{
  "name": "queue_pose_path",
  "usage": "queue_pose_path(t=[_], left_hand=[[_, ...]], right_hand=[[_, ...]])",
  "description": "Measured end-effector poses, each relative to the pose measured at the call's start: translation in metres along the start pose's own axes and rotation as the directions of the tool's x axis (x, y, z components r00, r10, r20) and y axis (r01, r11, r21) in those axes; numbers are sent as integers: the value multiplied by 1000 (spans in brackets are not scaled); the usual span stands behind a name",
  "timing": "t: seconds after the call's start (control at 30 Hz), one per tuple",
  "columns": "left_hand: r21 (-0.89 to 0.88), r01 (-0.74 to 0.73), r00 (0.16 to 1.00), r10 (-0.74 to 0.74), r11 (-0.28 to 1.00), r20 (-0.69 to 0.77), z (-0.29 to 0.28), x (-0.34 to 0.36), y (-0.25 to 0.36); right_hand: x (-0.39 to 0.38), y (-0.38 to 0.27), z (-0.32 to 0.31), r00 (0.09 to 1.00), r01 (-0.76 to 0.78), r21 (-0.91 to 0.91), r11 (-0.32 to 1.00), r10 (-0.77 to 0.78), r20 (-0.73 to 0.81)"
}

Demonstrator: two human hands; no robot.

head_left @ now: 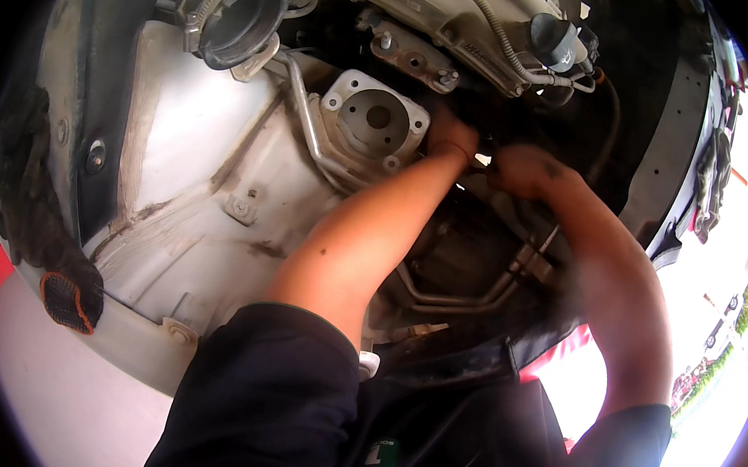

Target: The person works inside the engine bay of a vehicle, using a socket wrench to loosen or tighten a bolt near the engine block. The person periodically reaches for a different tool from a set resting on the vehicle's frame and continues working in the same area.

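My left hand (453, 137) reaches into a dark gap just right of a light metal flange (411, 118) with bolt holes and a round recess; its fingers are hidden in shadow. Beside it, my right hand (522, 168) has its fingers curled, close to a small dark part I cannot make out. Above both hands sits a bracket with studs (415, 60), beneath a metal housing with a corrugated hose (501, 30). Bent metal pipes (451, 307) run below my hands.
A round black intake duct (243, 23) is at upper left. A white inner body panel (194, 104) fills the left side, edged by a dark strip with a black cloth or glove (34, 192) over it. The bay's black right edge (662, 141) borders a bright outdoor area.
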State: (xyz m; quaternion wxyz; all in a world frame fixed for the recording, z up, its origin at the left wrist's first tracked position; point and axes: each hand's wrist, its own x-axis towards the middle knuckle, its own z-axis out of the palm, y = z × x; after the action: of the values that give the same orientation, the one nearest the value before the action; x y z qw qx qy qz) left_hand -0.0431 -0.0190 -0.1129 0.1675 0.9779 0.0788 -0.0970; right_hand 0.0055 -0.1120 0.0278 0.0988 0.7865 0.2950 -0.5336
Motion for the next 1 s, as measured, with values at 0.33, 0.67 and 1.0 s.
queue_pose_path(t=[0.33, 0.67, 1.0], left_hand=[[-95, 146, 884, -87, 985, 459, -29, 17, 17], [-699, 493, 842, -485, 517, 236, -33, -14, 19], [-705, 212, 967, -252, 677, 48, 33, 18, 8]], right_hand=[[-3, 14, 7, 1000, -27, 22, 999, 27, 14], [-6, 5, -1, 997, 1, -40, 999, -5, -83], [-19, 3, -2, 997, -34, -59, 998, 29, -78]])
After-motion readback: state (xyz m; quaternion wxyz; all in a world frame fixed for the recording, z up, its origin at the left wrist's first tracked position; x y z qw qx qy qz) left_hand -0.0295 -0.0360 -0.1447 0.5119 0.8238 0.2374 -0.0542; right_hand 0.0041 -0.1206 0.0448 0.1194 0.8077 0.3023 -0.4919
